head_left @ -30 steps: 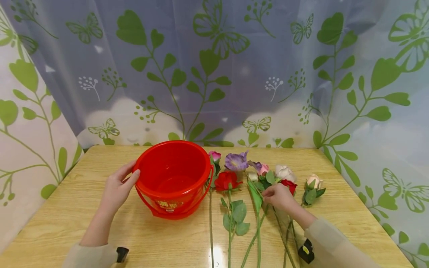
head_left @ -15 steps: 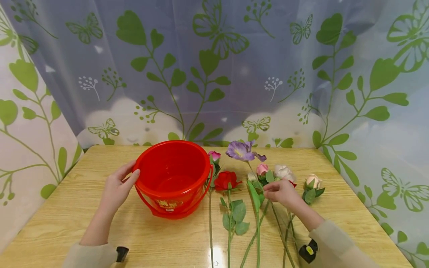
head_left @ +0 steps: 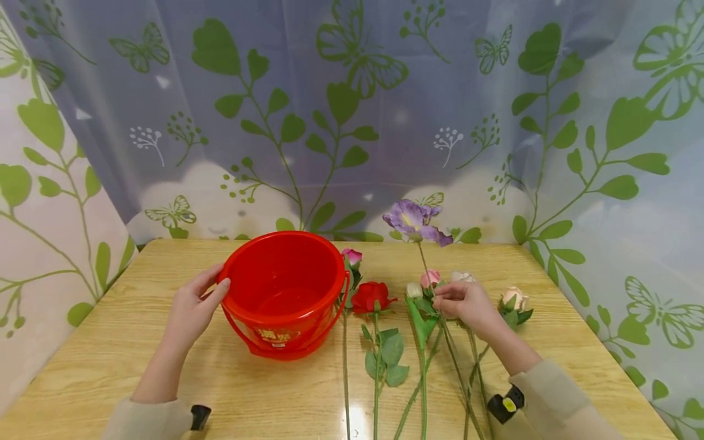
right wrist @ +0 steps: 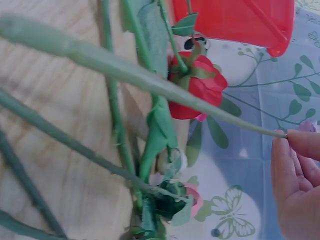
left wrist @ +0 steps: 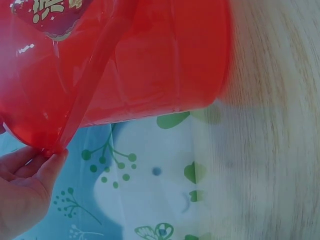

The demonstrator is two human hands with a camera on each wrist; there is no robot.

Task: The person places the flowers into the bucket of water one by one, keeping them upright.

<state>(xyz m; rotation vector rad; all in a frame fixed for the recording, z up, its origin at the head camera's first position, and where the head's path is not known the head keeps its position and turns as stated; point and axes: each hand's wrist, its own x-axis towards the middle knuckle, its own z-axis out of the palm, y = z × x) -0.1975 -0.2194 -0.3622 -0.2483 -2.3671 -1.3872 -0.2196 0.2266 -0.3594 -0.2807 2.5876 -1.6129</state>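
A red plastic bucket [head_left: 275, 263] stands upright on the left side of the table. My left hand [head_left: 189, 311] grips its rim, and in the left wrist view the thumb and fingers [left wrist: 47, 172] pinch the edge beside the handle joint. The right hand [head_left: 464, 305] pinches the stem of a purple iris [head_left: 412, 218], whose bloom is raised above the other flowers. Up close, its green stem [right wrist: 150, 82] runs slanting from between thumb and fingers, clear of the table. Below that hand lie a pink rose [head_left: 431, 278] and a white rose [head_left: 462, 277], the latter partly covered.
A red rose [head_left: 373, 297], a magenta rose [head_left: 352, 256], a white bud with a broad green leaf [head_left: 422, 327] and a peach rose [head_left: 514, 298] lie on the wooden table [head_left: 264, 397], stems toward me. A patterned curtain [head_left: 385, 140] hangs behind.
The right hand has lifted the purple iris off the table, its bloom rising and shifting slightly right. My left hand and the bucket have stayed in place.
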